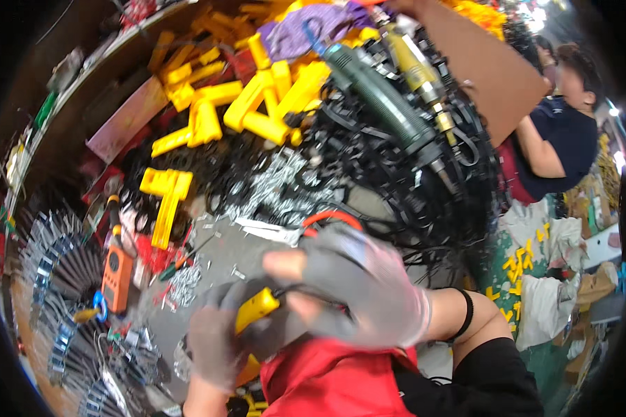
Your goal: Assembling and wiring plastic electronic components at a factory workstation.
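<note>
I have only one view, the head camera, worn on the person's head and looking steeply down at a cluttered workbench (257, 257). It sits close: the left hand (219, 344) and right hand (358, 288) fill the lower middle, blurred, with the forearms entering from the bottom edge. The fisheye bends everything toward a dark round rim. The far side of the bench, with yellow plastic parts (257, 104) and two hanging power tools (396, 97), curves across the top. Another person (563, 132) sits at the upper right edge. No second view overlaps it.
</note>
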{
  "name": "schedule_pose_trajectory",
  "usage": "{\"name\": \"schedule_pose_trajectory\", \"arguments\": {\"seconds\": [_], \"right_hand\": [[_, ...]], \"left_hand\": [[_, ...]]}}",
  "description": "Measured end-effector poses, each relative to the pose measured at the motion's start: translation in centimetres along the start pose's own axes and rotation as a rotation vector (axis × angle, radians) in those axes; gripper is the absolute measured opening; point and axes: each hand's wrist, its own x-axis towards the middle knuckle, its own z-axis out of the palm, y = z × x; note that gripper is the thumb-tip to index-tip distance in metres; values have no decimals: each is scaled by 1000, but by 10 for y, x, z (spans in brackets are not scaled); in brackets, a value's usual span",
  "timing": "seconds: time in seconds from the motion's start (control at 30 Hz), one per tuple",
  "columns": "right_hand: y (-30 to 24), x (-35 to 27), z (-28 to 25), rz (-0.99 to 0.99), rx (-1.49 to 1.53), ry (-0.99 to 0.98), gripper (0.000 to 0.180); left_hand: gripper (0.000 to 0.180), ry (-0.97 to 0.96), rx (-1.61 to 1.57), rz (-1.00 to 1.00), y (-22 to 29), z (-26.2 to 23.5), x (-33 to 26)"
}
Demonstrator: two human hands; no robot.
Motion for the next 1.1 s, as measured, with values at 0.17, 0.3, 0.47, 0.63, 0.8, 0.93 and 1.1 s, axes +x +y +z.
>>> {"name": "schedule_pose_trajectory", "arguments": {"seconds": [0.17,0.3,0.47,0.63,0.8,0.93,1.1], "right_hand": [[0,-8,19,-281,-306,-440,27],[48,40,-51,148,-460,323,21],[87,53,-67,568,-1144,-83,41],[99,54,-101,430,-987,-18,52],[86,40,-90,416,425,83,49],[27,28,-30,546,972,191,49],[-15,17,46,229,1134,155,58]], "left_hand": [[59,-80,50,85,-4,-15,-14],[46,-100,216,-34,-15,4,-35],[43,-98,109,-145,-16,7,-41],[34,429,61,-13,-40,-34,-65],[19,338,-481,-270,-20,-66,-134],[26,164,-171,-115,-29,-36,-127],[38,171,31,76,-11,-12,-60]]}}
